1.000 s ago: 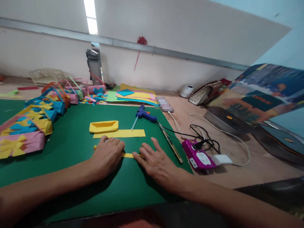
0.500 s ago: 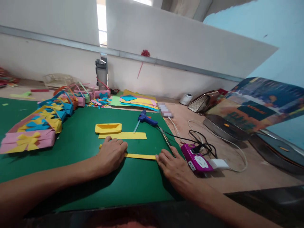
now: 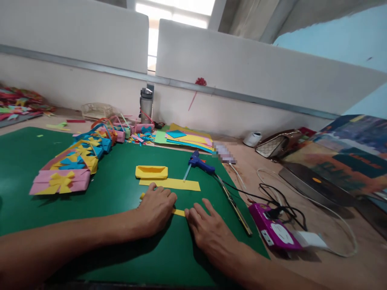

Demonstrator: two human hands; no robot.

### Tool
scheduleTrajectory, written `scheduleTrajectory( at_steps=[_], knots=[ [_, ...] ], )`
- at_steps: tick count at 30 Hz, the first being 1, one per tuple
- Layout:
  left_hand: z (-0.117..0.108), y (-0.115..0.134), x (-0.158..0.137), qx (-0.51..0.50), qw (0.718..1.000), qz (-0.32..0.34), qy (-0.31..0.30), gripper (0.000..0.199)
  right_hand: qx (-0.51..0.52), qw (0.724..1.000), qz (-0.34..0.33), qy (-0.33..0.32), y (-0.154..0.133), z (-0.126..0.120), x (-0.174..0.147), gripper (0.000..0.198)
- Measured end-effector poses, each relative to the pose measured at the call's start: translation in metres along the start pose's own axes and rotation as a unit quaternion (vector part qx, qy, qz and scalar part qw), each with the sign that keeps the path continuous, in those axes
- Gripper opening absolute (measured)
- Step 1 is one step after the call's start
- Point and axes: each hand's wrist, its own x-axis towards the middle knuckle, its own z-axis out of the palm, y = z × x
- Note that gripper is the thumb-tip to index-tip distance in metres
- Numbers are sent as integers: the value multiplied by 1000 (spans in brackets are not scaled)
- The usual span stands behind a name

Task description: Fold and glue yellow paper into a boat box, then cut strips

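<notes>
A narrow yellow paper strip (image 3: 178, 212) lies on the green mat between my two hands. My left hand (image 3: 157, 207) is closed and pressed down over the strip's left part. A small yellow end (image 3: 142, 196) pokes out on its far side; what it belongs to is hidden. My right hand (image 3: 208, 225) pinches the strip's right end at the thumb, its other fingers partly spread. Beyond the left hand sit a folded yellow paper box (image 3: 151, 172) and a wider flat yellow strip (image 3: 173, 184). A blue glue gun (image 3: 200, 162) lies behind the right hand.
Scissors or a similar long metal tool (image 3: 234, 205) lie right of my right hand. A purple power strip (image 3: 273, 229) with cables stands farther right. Finished paper baskets with bows (image 3: 62, 181) line the left. Coloured sheets (image 3: 187, 139) and a bottle (image 3: 146, 106) are at the back.
My right hand has come closer to my left hand, and less of the strip shows between them. The view has shifted, so the scene sits lower and farther right.
</notes>
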Motion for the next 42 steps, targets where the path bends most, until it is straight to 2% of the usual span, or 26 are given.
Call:
scheduleTrajectory(
  at_steps=[5, 10, 13, 15, 18, 21, 28, 33, 38, 42],
  knots=[
    [0, -1, -1, 3, 1000, 4, 2, 17, -42, 998, 38, 10, 10, -3, -39, 26],
    [4, -4, -4, 8, 999, 17, 30, 18, -57, 992, 110, -30, 22, -15, -62, 26],
    [9, -6, -7, 7, 997, 49, 62, 19, 20, 987, 157, -6, 26, -27, -49, 25],
    [12, -6, -10, 0, 995, 51, 85, 21, 108, 980, 165, 21, 26, -30, -31, 19],
    [14, -8, -14, -29, 991, 52, 119, 16, 200, 967, 160, 9, 22, -24, -4, 9],
    [15, -10, -19, -60, 985, 67, 145, 9, 240, 958, 160, 1, 20, -13, 12, 6],
    [18, 0, -14, -87, 973, 68, 202, 28, 303, 938, 169, 18, 16, -8, 23, 8],
    [15, 5, -10, -94, 970, 78, 211, 29, 310, 936, 167, 25, 13, 0, 27, 15],
    [12, -15, -29, -51, 983, 67, 162, 34, 333, 925, 173, 53, 14, 7, 22, 18],
    [8, -29, -46, -56, 985, 42, 158, 34, 370, 912, 171, 49, 16, 8, 20, 21]
  ],
)
